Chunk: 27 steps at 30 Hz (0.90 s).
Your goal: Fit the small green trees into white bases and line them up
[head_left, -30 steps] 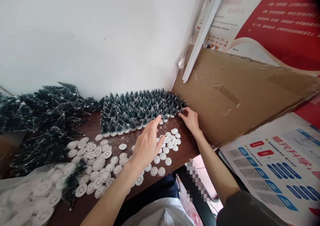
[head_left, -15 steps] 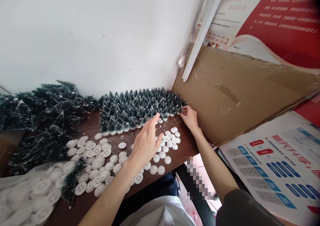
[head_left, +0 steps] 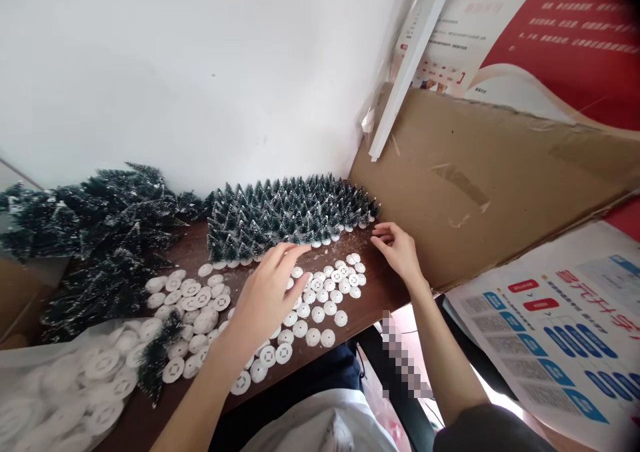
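Note:
Rows of small frosted green trees (head_left: 290, 212) stand upright on white bases along the wall. My left hand (head_left: 270, 289) is open above the scattered white discs (head_left: 325, 289), its fingers pointing at the front row of trees. Off the right end of the rows, my right hand (head_left: 397, 249) hovers with its fingers apart and nothing between them. Loose trees (head_left: 105, 219) lie heaped on the left. One tree (head_left: 156, 359) lies by itself between the discs and a clear bag of more white discs (head_left: 65, 385).
The brown table (head_left: 370, 299) has its front edge close to my body. A large cardboard sheet (head_left: 480, 172) leans on the right, with a white strip (head_left: 413, 72) standing before it. Printed red and white posters (head_left: 555, 325) are at the right.
My right hand has let go at the right end of the tree rows and drawn back toward me. My left hand has moved left, away from the front row.

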Motion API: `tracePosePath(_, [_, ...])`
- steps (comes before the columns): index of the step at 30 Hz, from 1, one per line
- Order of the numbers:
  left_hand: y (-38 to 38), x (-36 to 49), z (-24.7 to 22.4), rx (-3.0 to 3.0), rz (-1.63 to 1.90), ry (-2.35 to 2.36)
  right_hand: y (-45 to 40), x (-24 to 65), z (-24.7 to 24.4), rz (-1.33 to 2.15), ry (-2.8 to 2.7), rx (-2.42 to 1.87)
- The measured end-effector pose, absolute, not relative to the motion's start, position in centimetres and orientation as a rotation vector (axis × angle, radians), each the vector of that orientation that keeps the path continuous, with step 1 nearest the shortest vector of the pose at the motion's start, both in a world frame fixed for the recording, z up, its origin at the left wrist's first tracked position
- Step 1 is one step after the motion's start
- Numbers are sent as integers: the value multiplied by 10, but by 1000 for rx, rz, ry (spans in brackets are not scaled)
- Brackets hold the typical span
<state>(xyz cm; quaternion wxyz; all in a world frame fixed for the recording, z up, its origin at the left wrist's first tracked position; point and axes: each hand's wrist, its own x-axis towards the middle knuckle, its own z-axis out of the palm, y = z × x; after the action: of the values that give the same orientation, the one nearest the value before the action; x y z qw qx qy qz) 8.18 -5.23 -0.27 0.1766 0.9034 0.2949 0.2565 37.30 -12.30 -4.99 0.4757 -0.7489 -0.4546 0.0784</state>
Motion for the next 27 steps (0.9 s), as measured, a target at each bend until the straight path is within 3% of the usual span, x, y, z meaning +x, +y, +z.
tracePosePath(7, [-44,12,-8,2697,866,983,-141,346,-41,321,-1441,-1900])
tracePosePath(13, [-35,-32,-18,2780,913,1181,-136,331,-47,224,-1543,-1989])
tracePosePath(27, [-36,-38,-32,2722,663,1433,-137,319,-55,194,-1382,-1842])
